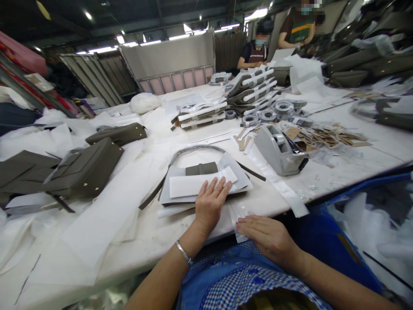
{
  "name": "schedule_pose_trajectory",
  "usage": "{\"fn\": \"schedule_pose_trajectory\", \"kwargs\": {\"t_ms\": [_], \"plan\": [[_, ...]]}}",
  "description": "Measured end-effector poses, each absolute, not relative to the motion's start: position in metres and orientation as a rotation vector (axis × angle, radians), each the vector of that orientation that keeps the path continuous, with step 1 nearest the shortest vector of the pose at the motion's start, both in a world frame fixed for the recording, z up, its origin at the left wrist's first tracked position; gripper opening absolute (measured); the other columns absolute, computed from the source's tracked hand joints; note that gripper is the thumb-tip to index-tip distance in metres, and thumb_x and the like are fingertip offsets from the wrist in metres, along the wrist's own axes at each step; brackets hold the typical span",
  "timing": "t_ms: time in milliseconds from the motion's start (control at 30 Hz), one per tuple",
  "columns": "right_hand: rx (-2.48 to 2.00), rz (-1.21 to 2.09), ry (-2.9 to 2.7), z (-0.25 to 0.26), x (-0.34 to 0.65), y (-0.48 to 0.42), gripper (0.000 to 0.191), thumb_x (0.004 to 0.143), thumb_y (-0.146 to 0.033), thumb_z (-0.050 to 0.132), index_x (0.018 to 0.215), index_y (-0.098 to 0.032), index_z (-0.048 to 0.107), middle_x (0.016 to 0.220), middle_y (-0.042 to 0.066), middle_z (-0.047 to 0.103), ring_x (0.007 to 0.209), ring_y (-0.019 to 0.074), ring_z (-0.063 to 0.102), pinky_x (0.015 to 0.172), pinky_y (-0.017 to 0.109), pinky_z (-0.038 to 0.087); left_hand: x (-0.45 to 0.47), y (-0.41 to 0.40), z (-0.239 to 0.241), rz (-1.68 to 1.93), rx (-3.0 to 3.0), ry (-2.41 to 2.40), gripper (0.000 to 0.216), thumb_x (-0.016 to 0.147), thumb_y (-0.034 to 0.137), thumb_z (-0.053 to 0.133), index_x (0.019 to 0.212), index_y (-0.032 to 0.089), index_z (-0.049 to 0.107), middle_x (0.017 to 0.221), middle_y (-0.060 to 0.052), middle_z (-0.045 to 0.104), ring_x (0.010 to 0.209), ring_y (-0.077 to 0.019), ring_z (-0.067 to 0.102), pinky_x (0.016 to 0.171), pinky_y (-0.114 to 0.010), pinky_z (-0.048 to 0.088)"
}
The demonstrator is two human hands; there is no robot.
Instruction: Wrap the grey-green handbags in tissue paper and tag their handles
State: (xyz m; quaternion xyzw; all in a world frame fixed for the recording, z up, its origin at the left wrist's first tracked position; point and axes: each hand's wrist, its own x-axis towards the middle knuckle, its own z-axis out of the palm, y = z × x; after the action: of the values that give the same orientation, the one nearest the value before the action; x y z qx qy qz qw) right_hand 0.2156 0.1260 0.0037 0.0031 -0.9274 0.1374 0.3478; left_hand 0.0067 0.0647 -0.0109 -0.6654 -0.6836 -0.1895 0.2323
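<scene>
My left hand lies flat with its fingers spread, touching the right part of a white foam strip. Under the strip, on the white table, is a dark olive handbag, largely covered by a grey-white sheet. The bag's wrapped handle arches away from me, and a dark strap sticks out at the left. At the table's front edge my right hand has its fingers stretched out together over a small clear plastic bag. Its thumb is hidden.
Right of the handbag stands a grey tape dispenser, beside tape rolls and brown paper tags. Wrapped bags are stacked behind. More olive bags lie left. A blue bin borders the table; two co-workers stand at the back.
</scene>
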Motion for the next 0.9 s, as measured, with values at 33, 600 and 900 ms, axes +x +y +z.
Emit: {"fn": "schedule_pose_trajectory", "kwargs": {"t_ms": [33,600,900], "plan": [[0.012,0.36,-2.402,0.009,0.215,0.127,0.035,0.09,-0.003,0.043,0.108,-0.017,0.069,0.102,0.005,0.077,0.096,0.0163,0.072,0.093,0.031,0.058,0.007,0.064,-0.011,-0.524,-1.83,-1.876,0.043,0.098,0.023,0.05,0.141,0.028,0.049,0.144,-0.003,0.054,0.134,-0.0235,0.049,0.112,-0.046,0.038],[-0.369,0.314,-2.608,0.079,0.121,0.217,0.01,0.087,-0.029,0.069,0.083,-0.029,0.077,0.088,-0.003,0.078,0.086,0.0192,0.071,0.08,0.029,0.051,0.009,0.06,0.002,-0.77,-1.849,-1.874,0.012,0.092,0.012,0.056,0.099,0.018,0.063,0.106,-0.005,0.067,0.095,-0.0197,0.061,0.092,-0.035,0.053],[-0.353,0.45,-2.783,0.061,0.095,0.242,0.003,0.079,-0.023,0.076,0.077,-0.024,0.074,0.094,0.003,0.071,0.099,0.0218,0.062,0.086,0.033,0.048,0.01,0.06,0.005,-0.82,-1.839,-1.919,0.007,0.091,0.013,0.058,0.093,0.019,0.06,0.105,-0.005,0.069,0.092,-0.017,0.063,0.084,-0.029,0.054]]}}
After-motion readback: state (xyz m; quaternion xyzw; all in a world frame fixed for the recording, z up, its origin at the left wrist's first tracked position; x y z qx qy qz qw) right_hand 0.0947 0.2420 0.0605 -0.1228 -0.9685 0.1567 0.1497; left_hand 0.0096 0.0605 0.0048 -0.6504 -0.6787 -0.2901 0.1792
